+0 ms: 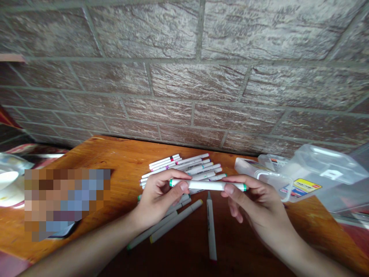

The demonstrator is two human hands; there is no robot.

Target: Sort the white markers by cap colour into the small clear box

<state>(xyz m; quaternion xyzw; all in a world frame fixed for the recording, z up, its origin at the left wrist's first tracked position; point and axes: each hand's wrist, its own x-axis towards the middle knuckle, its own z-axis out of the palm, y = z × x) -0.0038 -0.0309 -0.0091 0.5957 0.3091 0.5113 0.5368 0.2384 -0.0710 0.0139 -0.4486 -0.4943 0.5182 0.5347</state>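
Observation:
A white marker with green ends (pixel 206 185) is held level between my two hands, above the table. My left hand (pixel 161 194) pinches it near its left end with thumb and fingers. Near the right end, the thumb and forefinger of my right hand (pixel 250 196) are closed on the same marker, the other fingers curled below. Behind and beneath lies a loose pile of white markers (pixel 191 163) with variously coloured ends, partly hidden by my left hand. A single marker (pixel 211 231) lies apart, pointing away from me. Two more, one a yellow-ended marker (pixel 176 221), lie by my left forearm.
Clear plastic containers (pixel 328 165) with a yellow label stand at the right of the wooden table (pixel 115 154). A blurred-out phone-like object (pixel 67 227) lies at left, near a white cup (pixel 10 188). A brick wall (pixel 173 77) rises behind the table.

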